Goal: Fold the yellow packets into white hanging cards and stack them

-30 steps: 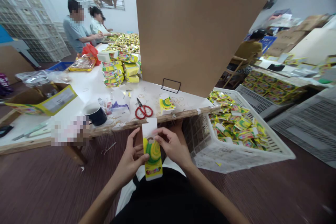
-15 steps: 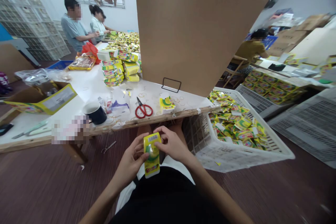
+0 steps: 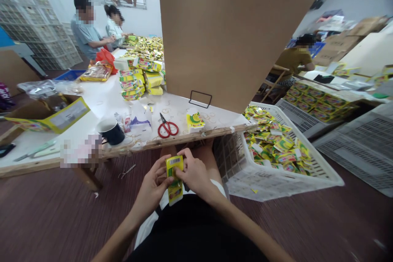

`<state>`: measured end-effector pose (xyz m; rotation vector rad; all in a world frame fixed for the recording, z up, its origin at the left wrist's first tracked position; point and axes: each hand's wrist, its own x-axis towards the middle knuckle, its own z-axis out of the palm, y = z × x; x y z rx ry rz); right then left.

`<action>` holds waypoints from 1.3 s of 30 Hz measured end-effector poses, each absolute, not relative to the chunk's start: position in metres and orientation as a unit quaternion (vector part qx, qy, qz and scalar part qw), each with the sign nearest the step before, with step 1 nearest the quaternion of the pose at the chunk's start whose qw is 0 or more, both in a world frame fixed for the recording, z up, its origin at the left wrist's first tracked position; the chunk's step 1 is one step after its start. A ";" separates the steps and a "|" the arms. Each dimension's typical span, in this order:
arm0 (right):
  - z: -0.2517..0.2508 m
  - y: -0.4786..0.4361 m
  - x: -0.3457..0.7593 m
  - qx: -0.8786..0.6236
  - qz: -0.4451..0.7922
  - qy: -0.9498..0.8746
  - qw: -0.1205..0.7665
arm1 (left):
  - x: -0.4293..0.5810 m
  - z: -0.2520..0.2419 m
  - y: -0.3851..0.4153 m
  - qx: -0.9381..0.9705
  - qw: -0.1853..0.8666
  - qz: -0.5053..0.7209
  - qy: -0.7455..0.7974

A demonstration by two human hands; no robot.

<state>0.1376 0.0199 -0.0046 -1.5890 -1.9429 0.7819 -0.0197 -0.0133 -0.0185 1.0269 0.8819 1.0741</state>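
Above my lap I hold a yellow printed packet (image 3: pixel 175 193) upright, its barcode at the top and a green and yellow picture partly covered by fingers. My left hand (image 3: pixel 152 183) grips its left edge, thumb across the front. My right hand (image 3: pixel 194 172) is closed at the right edge, with the thumb pressed on the face below the barcode. A small stack of similar yellow packets (image 3: pixel 195 121) lies on the table edge ahead. Left of that stack are red-handled scissors (image 3: pixel 168 129).
A white plastic crate (image 3: pixel 285 182) heaped with yellow packets stands to my right. A tall cardboard sheet (image 3: pixel 239 41) rises from the table (image 3: pixel 101 90). A dark mug (image 3: pixel 112 133) sits near the front edge. Two people work at the far left, another person at the right.
My right hand has shifted a little left, its thumb moving lower across the packet's face. The packet has moved slightly left and turned a little. Both hands keep hold of it.
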 end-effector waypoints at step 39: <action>-0.016 0.026 0.154 -0.397 0.522 -0.614 0.439 | -0.027 -0.016 -0.011 0.460 0.652 0.475 0.372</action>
